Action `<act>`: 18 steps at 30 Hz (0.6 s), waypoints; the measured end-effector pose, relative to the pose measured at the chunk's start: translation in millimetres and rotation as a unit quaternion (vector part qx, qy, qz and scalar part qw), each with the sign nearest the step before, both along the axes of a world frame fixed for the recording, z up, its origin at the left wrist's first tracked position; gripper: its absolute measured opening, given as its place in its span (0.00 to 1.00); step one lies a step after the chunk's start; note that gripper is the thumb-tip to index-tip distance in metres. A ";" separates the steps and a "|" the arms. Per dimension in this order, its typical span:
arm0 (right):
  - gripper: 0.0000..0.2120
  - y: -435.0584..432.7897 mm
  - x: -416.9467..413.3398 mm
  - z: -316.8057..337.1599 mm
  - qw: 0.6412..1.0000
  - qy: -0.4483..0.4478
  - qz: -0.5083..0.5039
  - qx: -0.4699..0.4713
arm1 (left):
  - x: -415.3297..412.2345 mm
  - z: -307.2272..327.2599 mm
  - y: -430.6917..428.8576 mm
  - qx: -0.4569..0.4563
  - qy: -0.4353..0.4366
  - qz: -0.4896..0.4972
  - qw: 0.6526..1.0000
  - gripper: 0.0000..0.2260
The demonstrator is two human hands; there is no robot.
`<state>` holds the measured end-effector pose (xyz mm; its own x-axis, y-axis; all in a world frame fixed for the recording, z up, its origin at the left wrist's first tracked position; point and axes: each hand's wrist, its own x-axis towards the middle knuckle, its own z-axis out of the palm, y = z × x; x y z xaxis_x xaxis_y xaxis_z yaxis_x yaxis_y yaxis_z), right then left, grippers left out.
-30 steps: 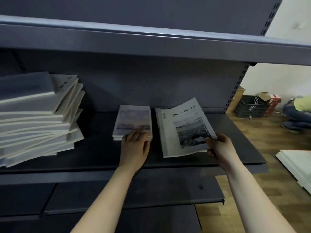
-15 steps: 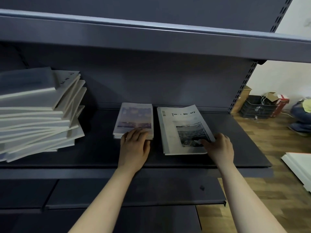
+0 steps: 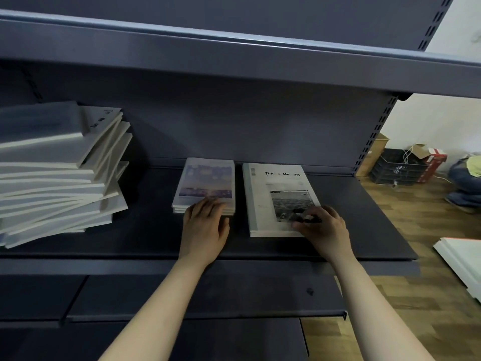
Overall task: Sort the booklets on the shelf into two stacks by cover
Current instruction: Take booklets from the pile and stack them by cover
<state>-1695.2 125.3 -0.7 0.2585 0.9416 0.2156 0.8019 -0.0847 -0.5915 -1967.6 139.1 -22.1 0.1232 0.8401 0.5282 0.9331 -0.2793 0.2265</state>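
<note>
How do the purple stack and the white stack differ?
The purple stack is smaller, its cover a purple photo; the white stack is larger, with black title and grey photo. The left hand rests on the purple stack, the right hand on the white one. Both lie flat.

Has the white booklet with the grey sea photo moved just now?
Yes. The white booklet swung down, its raised right edge now level with the dark grey shelf.

Matt metal shelf [image 3: 145, 238] — glossy paper booklets [image 3: 276, 199].
</note>
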 end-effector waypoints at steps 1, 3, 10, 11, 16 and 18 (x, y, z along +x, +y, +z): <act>0.20 -1.5 0.0 1.0 1.000 -0.003 0.009 -0.006 | 0.2 0.0 -0.1 0.001 -0.001 0.000 1.000 0.15; 0.23 -2.9 0.4 3.0 1.000 -0.009 0.018 -0.011 | 0.0 0.3 -0.3 0.000 -0.002 0.000 1.000 0.15; 0.26 -0.2 -2.8 9.2 0.998 -0.031 0.013 -0.046 | -0.1 2.3 -0.9 -0.014 -0.002 -0.003 1.000 0.15; 0.26 0.0 -4.0 11.5 0.997 -0.042 0.008 -0.060 | -0.5 2.9 -0.9 -0.012 -0.004 -0.008 1.000 0.15; 0.25 0.8 -16.0 22.3 0.995 -0.085 0.043 -0.040 | -5.2 8.0 -7.4 -0.003 -0.018 -0.044 0.999 0.16; 0.20 0.5 -27.2 27.1 0.994 -0.062 0.087 -0.018 | -11.1 12.8 -12.5 -0.003 -0.030 -0.050 0.998 0.16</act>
